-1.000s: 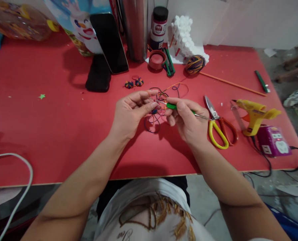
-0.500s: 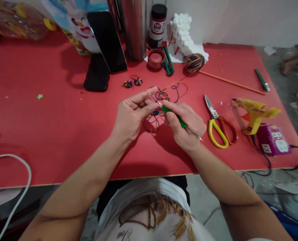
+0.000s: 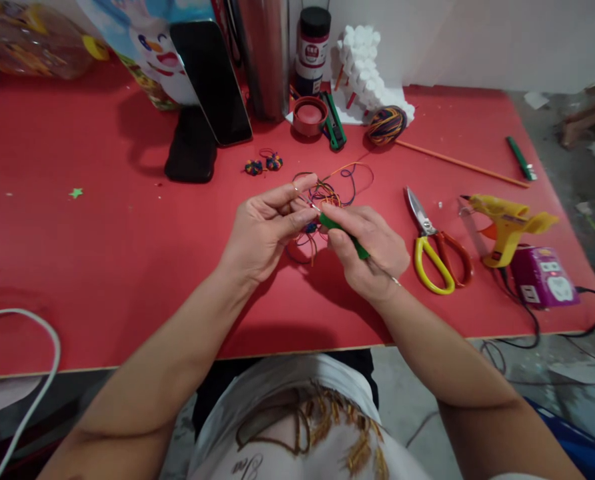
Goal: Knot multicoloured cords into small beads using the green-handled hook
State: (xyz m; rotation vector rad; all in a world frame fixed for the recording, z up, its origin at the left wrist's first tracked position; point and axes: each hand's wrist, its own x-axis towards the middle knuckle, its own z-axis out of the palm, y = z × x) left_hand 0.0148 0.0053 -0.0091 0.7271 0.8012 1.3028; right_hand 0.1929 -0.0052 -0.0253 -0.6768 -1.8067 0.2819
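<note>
Left hand: multicolored yarn is pinched
Right hand: one green-handled tool is gripped
Knotted ornaments: two

A broad red table is filling most of the view, its thin pale front edge running almost straight from left to right. A plain whitish wall is rising behind it at the upper right. Grey floor is showing below the front edge and past the right end, looking scuffed and littered. A pale scrap of paper is lying near the table's far right corner. Thin cables are trailing over the floor at lower right. Soft light is casting blurred shadows on the tabletop.
</note>
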